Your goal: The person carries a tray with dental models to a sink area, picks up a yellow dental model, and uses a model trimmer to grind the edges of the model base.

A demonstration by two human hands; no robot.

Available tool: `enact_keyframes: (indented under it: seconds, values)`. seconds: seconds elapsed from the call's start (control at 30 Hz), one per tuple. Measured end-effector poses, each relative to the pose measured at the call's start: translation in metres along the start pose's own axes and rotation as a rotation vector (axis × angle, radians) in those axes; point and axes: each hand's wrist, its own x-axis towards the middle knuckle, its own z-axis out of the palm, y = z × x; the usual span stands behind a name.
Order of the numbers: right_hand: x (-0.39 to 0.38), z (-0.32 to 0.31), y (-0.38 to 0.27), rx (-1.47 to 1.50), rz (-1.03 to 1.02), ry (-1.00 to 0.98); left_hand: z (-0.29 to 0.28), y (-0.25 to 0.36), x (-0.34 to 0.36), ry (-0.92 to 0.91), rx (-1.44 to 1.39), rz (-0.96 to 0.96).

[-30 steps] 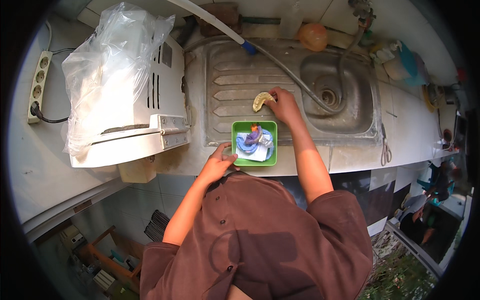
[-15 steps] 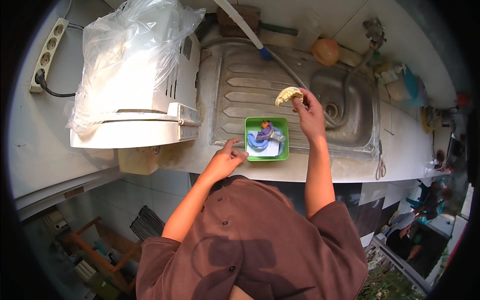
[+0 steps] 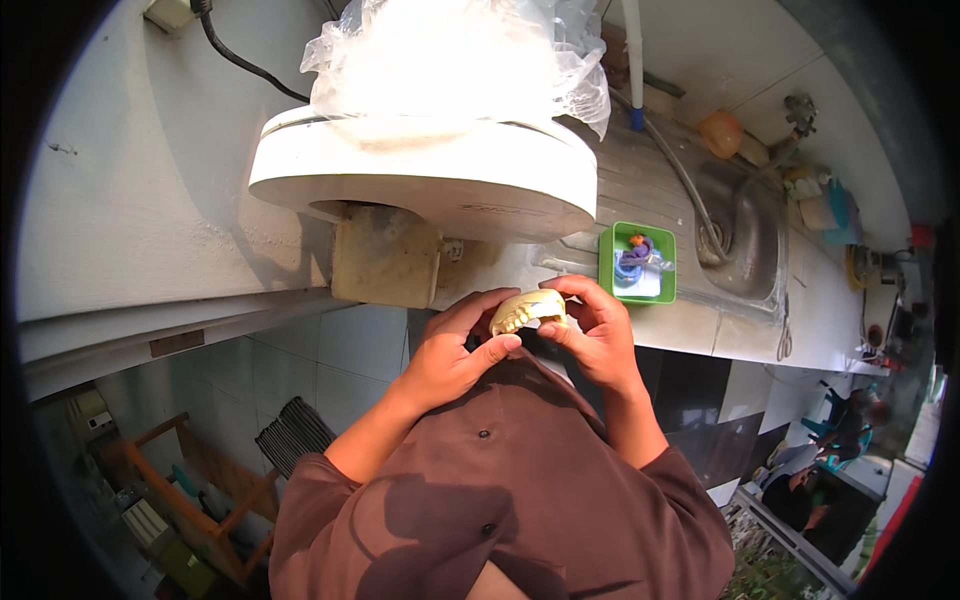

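A pale yellow dental plaster cast [image 3: 526, 310], curved with a row of teeth along its edge, is held up in front of my body. My left hand [image 3: 458, 348] grips its left end, thumb below. The right end is between the fingers and thumb of my right hand [image 3: 594, 332]. Just beyond my right hand, on the counter, stands a green tray [image 3: 606, 264] with blue and purple pieces, a small orange piece and white paper inside.
A white machine [image 3: 430, 180] with a rounded front, draped in clear plastic [image 3: 575, 75], stands ahead of my hands. Below it hangs a yellowish box [image 3: 386, 258]. The steel sink [image 3: 745, 190] and a hose lie to the right. A person [image 3: 795, 490] is far off at lower right.
My right hand has brought the cast from over the sink toward my body. My left hand has left the tray's side and now grips the cast too. The view has shifted left.
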Motion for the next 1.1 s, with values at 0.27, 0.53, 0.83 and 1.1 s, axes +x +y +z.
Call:
enact_keyframes:
  seconds: [0.27,0.53,0.83,1.1]
  values:
    - [0.038,0.104,0.015,0.191,0.216,-0.060,-0.089,-0.021,-0.022,0.159,-0.329,-0.151]
    - [0.072,0.149,0.035,0.275,0.090,-0.020,-0.120,-0.018,-0.007,0.331,-0.417,-0.126]
    - [0.084,0.153,0.028,0.342,0.236,-0.043,-0.132,-0.027,0.011,0.425,-0.250,-0.110]
    - [0.089,0.159,0.031,0.316,0.181,0.021,-0.126,-0.022,0.024,0.435,-0.385,-0.199]
